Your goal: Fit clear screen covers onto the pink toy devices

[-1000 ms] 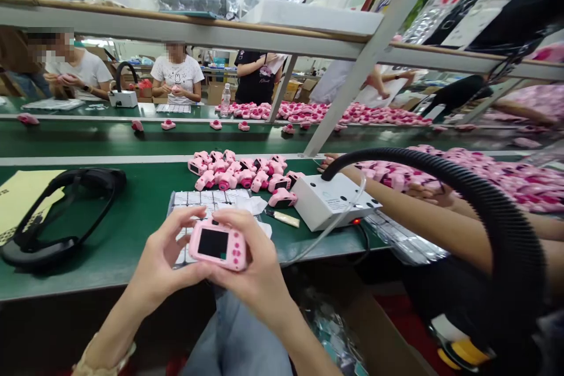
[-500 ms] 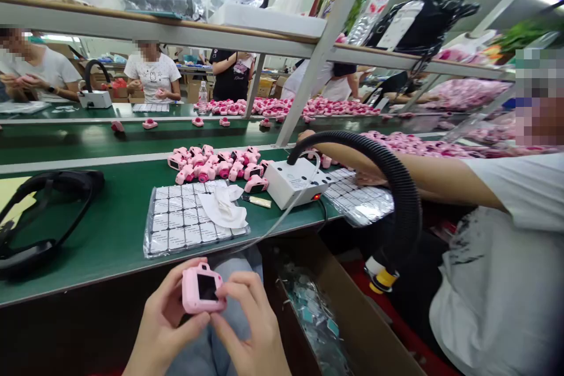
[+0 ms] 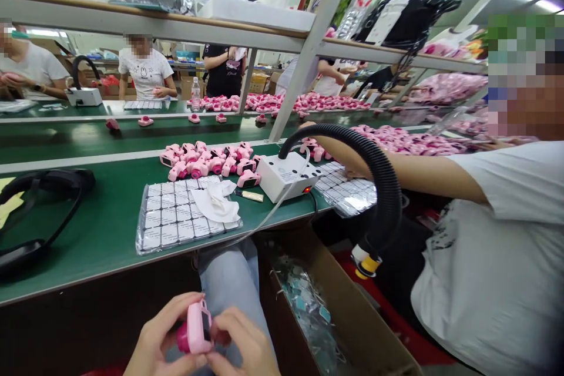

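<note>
A small pink toy camera (image 3: pixel 197 329) is held over my lap, below the bench edge. It is turned edge-on, so its dark screen points right and its deep-pink lens left. My left hand (image 3: pixel 161 335) grips it with fingers on top and thumb beneath. At its screen side is my right hand (image 3: pixel 244 338), fingers bent and thumb touching the lower corner. Ahead on the bench lies a bagged sheet of white square stickers (image 3: pixel 170 214), with a crumpled white paper (image 3: pixel 218 202) on it. Several more pink toy cameras (image 3: pixel 207 160) are heaped behind the sheet.
A white box (image 3: pixel 282 179) with a black flexible hose (image 3: pixel 388 188) arches on the right. A black headset (image 3: pixel 48 217) lies left. Below, a cardboard box (image 3: pixel 352 305) holds clear plastic bags. A co-worker's arm (image 3: pixel 423 173) reaches over the bench at right.
The toy camera has turned from screen facing me to edge-on, and both hands have dropped lower. My view has shifted slightly to the right.
</note>
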A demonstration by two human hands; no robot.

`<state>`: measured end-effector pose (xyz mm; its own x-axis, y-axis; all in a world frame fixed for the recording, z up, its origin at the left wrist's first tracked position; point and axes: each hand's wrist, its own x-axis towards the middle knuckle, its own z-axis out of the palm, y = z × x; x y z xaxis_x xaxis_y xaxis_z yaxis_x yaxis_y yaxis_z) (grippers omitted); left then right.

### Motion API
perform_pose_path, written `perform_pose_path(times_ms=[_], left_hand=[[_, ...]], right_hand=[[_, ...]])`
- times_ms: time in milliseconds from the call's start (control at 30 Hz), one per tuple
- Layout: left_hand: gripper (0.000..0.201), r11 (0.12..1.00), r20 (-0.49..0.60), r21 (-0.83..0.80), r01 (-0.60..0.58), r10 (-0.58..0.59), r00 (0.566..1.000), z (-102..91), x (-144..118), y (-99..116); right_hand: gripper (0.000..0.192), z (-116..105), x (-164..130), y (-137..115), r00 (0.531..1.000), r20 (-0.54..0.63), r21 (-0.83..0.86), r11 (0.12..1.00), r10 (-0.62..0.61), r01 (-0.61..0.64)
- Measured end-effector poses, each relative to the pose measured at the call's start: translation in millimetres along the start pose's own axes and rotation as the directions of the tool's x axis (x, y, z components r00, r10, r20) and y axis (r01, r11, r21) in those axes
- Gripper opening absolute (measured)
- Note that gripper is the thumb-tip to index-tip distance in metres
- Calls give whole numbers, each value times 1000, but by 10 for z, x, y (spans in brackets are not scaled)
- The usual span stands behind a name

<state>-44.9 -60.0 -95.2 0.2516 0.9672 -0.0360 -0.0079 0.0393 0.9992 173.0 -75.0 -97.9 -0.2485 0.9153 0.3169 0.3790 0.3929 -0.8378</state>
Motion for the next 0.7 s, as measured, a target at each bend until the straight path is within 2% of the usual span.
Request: perform_pose_path(times_ms=[100, 167, 267, 400, 500, 567, 633, 700], left_hand=[[60, 1000, 36, 12, 27, -28, 999, -25, -37, 47], [60, 998, 55, 4, 57, -58, 997, -26, -54, 67], [63, 992, 74, -76, 103, -97, 993, -7, -84, 23], [67, 969, 60, -167, 183, -176, 983, 35, -153, -156], [72, 954, 30, -207, 216, -214, 976, 53, -230, -294], [74, 955, 23, -199, 220, -219, 975, 48, -278, -350], [74, 962, 40, -149, 230, -226, 973, 31, -310, -365], [71, 962, 59, -95, 257, -253, 966, 5, -324, -347]], right_hand=[[29, -42, 44, -56, 951, 219, 162, 953, 219, -257], [31, -61, 67, -97, 917, 293, 197, 921, 271, -335], [37, -37, 44, -105, 916, 310, 188, 928, 254, -322], [39, 56, -70, -40, 935, 243, 187, 933, 259, -308], [43, 97, -177, -10, 908, 277, 187, 909, 314, -372], [43, 111, -255, -12, 899, 299, 141, 917, 319, -372], [38, 129, -328, -26, 915, 287, 38, 951, 284, -307], [33, 153, -378, -49, 942, 263, -90, 977, 208, -191]])
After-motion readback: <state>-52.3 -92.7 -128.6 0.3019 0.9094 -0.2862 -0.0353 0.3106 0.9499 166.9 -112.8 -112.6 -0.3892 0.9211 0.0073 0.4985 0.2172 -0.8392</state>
